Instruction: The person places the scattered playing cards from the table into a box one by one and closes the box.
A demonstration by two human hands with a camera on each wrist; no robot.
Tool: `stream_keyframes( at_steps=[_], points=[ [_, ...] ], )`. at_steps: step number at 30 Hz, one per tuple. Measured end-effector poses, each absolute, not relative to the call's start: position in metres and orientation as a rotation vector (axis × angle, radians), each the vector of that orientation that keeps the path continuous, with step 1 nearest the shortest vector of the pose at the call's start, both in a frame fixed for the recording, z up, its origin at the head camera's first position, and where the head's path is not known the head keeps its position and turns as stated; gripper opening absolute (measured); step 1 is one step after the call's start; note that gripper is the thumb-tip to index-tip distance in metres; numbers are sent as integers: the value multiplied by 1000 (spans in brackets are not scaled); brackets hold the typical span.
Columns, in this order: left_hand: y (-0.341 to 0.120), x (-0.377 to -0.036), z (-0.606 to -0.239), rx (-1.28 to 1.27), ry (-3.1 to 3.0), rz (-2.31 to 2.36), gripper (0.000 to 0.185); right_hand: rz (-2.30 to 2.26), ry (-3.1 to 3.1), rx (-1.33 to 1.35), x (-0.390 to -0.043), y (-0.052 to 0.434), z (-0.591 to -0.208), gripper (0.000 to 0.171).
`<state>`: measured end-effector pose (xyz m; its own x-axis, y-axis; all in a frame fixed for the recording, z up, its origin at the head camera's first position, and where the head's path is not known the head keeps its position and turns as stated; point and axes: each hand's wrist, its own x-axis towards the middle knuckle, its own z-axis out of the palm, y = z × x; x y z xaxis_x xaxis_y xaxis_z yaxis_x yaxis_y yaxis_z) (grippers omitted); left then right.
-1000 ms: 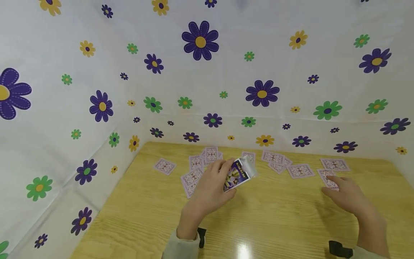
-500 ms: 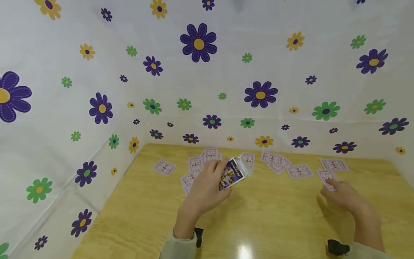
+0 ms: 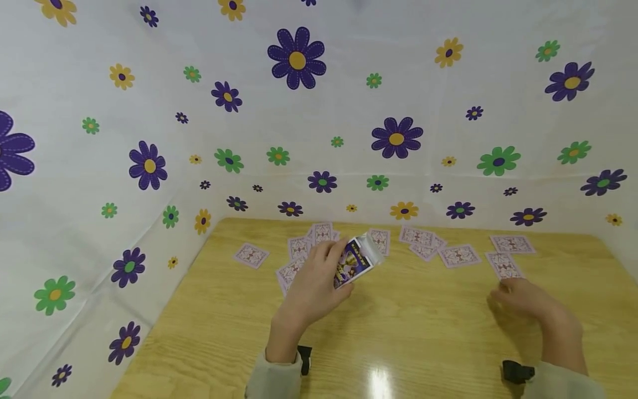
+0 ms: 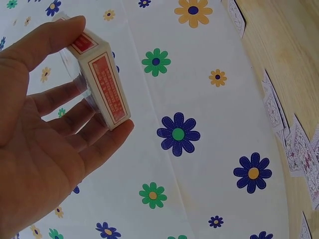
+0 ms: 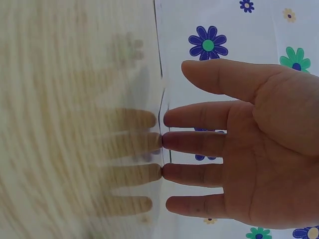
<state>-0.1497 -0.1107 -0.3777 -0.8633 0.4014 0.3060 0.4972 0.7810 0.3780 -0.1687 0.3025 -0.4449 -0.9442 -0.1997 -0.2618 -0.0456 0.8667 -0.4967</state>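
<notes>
Big wooden table (image 3: 408, 332) takes up most of the scene, boxed in on the left and far sides by a white sheet (image 3: 349, 111) printed with purple, green and yellow flowers. A bunch of cards (image 3: 458, 255) lie face down along the far part of the table, some overlapping left of centre, others spread out toward the right.

Left hand (image 3: 314, 285) is up over the middle of the table, thumb and fingers wrapped around a card box (image 3: 355, 261). The box is tilted, its open flap pointing far-right, and it sits off the table above the left cluster of cards. From the left wrist view you can see its red and white side panel pinched between thumb on top and fingers underneath.

Right hand (image 3: 523, 302) is flat on the table at the right, fingers straight and spread, gripping nothing. Its fingertips (image 5: 167, 144) press down just near of one card (image 3: 503, 265); can't tell if they touch it.
</notes>
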Motion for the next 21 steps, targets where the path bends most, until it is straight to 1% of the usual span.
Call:
stream_keyframes(
  at_steps=[1,6,9,15,21],
  points=[
    [-111,-150,-378,-703,-2764,-674,83,-725,2731,-190,-169,302,-445,31],
    [-113,-149,-377,-698,-2762,-660,83,-730,2730,-158,-170,301,-444,37],
    [-114,-148,-378,-697,-2759,-666,82,-747,2732,-132,-171,301,-445,38],
    [-113,-148,-378,-693,-2732,-701,82,-747,2764,-65,-171,305,-447,30],
    [-114,-149,-377,-707,-2711,-709,81,-702,2777,67,-170,307,-448,31]
  ],
)
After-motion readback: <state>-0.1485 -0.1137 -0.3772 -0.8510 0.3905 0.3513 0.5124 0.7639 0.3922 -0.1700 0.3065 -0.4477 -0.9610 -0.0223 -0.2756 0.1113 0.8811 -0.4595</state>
